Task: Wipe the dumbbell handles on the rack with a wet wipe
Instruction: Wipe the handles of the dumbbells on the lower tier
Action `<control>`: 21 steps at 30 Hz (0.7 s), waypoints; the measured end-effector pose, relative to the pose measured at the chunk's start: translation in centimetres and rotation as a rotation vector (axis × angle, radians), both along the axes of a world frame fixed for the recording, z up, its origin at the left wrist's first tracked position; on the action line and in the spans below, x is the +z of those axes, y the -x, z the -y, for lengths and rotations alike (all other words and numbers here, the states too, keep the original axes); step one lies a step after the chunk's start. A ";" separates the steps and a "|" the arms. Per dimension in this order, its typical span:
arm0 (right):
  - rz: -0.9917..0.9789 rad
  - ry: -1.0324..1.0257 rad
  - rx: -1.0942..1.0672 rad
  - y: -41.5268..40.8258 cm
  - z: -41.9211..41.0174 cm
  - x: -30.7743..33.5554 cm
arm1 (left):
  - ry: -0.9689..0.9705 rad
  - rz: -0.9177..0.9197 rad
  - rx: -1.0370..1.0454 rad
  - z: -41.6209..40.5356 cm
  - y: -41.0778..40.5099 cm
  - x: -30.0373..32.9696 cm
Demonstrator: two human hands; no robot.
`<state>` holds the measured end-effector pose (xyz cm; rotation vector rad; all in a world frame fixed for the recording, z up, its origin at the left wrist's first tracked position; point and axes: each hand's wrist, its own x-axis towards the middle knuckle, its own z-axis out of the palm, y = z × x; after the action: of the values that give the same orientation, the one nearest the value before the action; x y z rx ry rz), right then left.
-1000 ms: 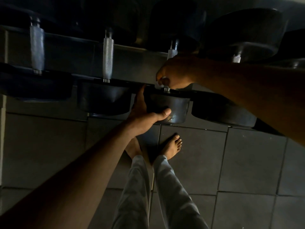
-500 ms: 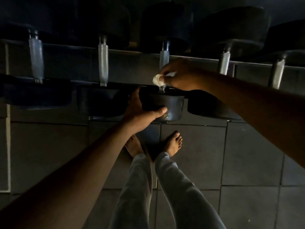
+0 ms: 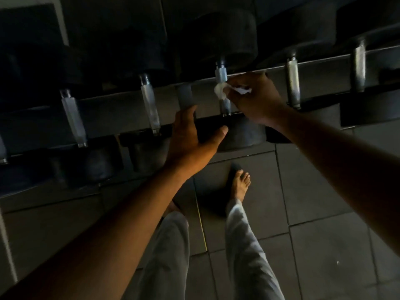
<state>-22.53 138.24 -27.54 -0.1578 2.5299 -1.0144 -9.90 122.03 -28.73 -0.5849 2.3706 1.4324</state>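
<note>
The dumbbell handle [image 3: 223,89] being wiped is sitting on the rack [image 3: 313,61], in the middle of the row seen from the head camera, with its near weight head [image 3: 242,135] resting on the front rail and its far head up in the dark. The right hand [image 3: 255,98] is reaching in from the right and pinching a crumpled white wet wipe [image 3: 223,92] between thumb and fingertips, pressing it against the upper half of the metal bar. The fingers are bunching together around the wipe; how far they wrap behind the handle cannot be told from here. The left hand [image 3: 192,137] is bracing against the side of the near weight head, thumb stretching across its front face and the other fingers lying close together, pointing up toward the rail.

To do this stroke well, the wipe should, by my judgement, be folding right round the bar and travelling its whole length, from the collar at the far head down to the collar at the near one, with a slight twist so the knurled underside is getting cleaned too. The bracing hand is helping by stopping the dumbbell from rolling. Both forearms are extending forward and slightly upward, the right wrist bending inward toward the handle. Neighbouring handles [image 3: 149,105] to either side are waiting; whether they are already wiped cannot be told.
</note>
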 end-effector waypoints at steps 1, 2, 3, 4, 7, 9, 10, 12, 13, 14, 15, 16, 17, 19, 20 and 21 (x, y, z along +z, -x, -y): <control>-0.001 -0.009 0.006 0.3 -0.8 -0.1 | -0.032 0.041 0.035 -1.0 0.4 -0.4; -0.001 -0.018 0.007 0.6 -1.5 -0.2 | -0.054 0.085 0.067 -1.9 0.8 -0.5; -0.003 -0.035 0.022 0.9 -2.4 -0.7 | -0.074 0.136 0.105 -2.9 1.2 -0.7; -0.001 -0.055 0.041 1.3 -3.0 -1.0 | -0.091 0.190 0.146 -3.7 1.6 -0.8; -0.018 -0.107 0.197 2.6 -4.4 -2.2 | -0.098 0.319 0.220 -5.3 2.4 -1.3; -0.053 -0.107 0.321 3.4 -4.8 -2.8 | -0.095 0.304 0.266 -5.7 2.5 -1.5; -0.069 -0.091 0.378 3.9 -5.0 -3.2 | -0.105 0.267 0.303 -5.9 2.3 -1.9; -0.079 -0.080 0.508 4.7 -5.3 -3.8 | -0.162 0.171 0.392 -6.2 2.0 -2.4; -0.080 -0.086 0.578 5.0 -5.3 -4.3 | -0.178 0.135 0.420 -6.4 1.8 -2.6; -0.082 -0.093 0.642 5.2 -5.3 -4.7 | -0.188 0.112 0.457 -6.6 1.7 -3.0; -0.087 -0.101 0.706 5.4 -5.3 -5.1 | -0.199 0.107 0.492 -6.7 1.6 -3.4; -0.106 -0.116 0.752 5.5 -5.1 -5.4 | -0.198 0.095 0.503 -6.9 1.5 -3.4; -0.115 -0.145 0.804 5.7 -4.8 -5.4 | -0.181 0.099 0.510 -7.1 1.3 -3.3; -0.180 -0.196 0.894 6.7 -4.3 -5.3 | -0.184 0.107 0.531 -7.4 1.2 -2.6; -0.227 -0.217 0.952 7.0 -3.8 -5.1 | -0.188 0.090 0.546 -7.5 0.9 -2.9; -0.267 -0.228 1.014 7.1 -3.5 -5.0 | -0.178 0.090 0.551 -7.6 0.7 -3.0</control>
<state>-29.64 141.76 -32.58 -1.3970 2.2361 -0.2962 -10.61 129.60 -31.77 -1.2929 2.0674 1.7602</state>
